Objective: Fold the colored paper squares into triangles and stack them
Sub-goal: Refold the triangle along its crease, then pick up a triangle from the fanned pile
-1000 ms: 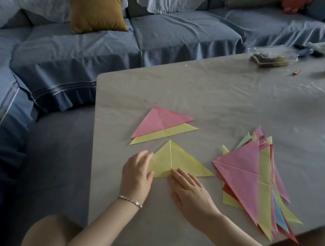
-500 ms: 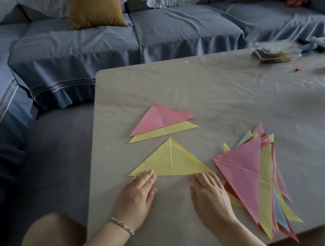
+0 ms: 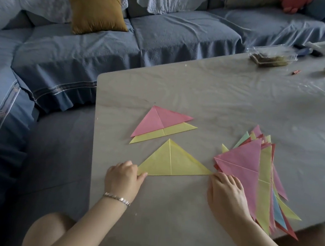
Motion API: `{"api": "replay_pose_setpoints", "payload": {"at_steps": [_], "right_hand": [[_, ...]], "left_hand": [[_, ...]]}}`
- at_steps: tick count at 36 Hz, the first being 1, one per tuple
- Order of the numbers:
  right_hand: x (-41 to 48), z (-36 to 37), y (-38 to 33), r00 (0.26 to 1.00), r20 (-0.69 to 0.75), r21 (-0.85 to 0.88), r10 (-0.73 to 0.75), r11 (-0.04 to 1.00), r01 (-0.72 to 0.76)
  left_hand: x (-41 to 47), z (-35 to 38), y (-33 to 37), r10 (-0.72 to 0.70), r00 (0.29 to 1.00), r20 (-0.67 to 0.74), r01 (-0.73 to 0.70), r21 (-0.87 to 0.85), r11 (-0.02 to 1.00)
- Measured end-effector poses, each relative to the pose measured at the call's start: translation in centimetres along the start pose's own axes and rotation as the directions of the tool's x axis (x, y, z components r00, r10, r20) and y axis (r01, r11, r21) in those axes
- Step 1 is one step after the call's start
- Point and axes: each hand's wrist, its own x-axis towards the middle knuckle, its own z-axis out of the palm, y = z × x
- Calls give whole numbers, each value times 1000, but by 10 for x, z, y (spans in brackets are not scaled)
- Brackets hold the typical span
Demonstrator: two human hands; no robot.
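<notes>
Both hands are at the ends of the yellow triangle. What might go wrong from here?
1. The left hand pinches only a corner of the yellow triangle and the right hand touches the other tip; lifted so, it may sag or open.
2. Tips of the loose pile overhang the near edge of the table by the right forearm; a sweep could push sheets off.

You are in a home living room — blue-covered sofa (image 3: 164,36), mustard cushion (image 3: 96,7), low table (image 3: 227,92) beside it.
</notes>
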Motion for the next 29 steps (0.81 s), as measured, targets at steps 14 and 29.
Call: {"api": "replay_pose_setpoints", "payload": {"at_steps": [14,29], "right_hand": [[49,-61,46,726,382,-97,572,806,-584],[39,-39,55,724,346,250,597,685,-684]], "left_hand": [[33,2,16,-177,952,249,248,-291,924],[67,-28,5,-311,917,-248,93,-627,773]]}}
